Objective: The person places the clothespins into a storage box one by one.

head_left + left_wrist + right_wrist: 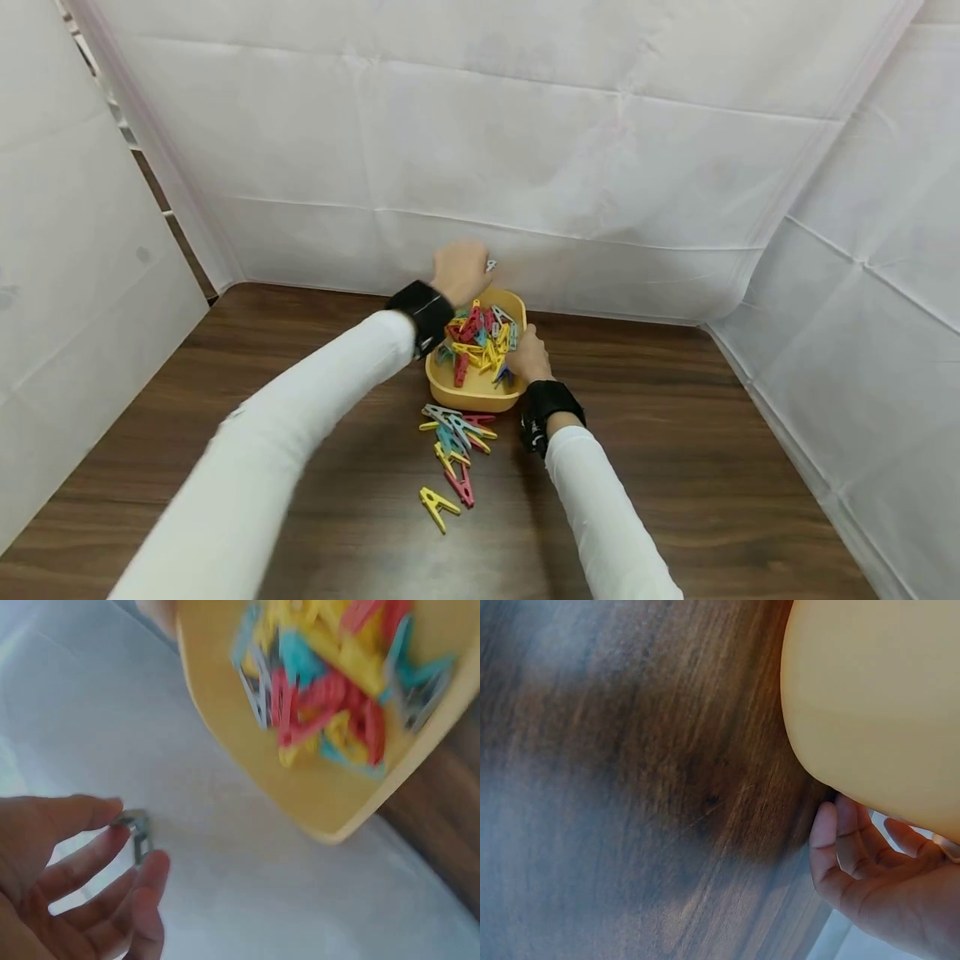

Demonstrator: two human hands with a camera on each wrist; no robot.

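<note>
A yellow bowl (471,395) full of coloured clothespins (480,337) stands on the wooden table near the back curtain. My left hand (467,267) is raised over the bowl's far rim and pinches a grey clothespin (139,836) between thumb and fingers; the clip also shows in the head view (491,266). My right hand (527,357) grips the bowl's right side, its fingers (838,847) curled against the outer wall (877,697). In the left wrist view the bowl (330,806) looks tilted and blurred.
Several loose clothespins (456,437) lie on the table (675,433) in front of the bowl, with a single yellow one (438,505) nearest to me. White cloth (525,167) walls in the table at the back and both sides.
</note>
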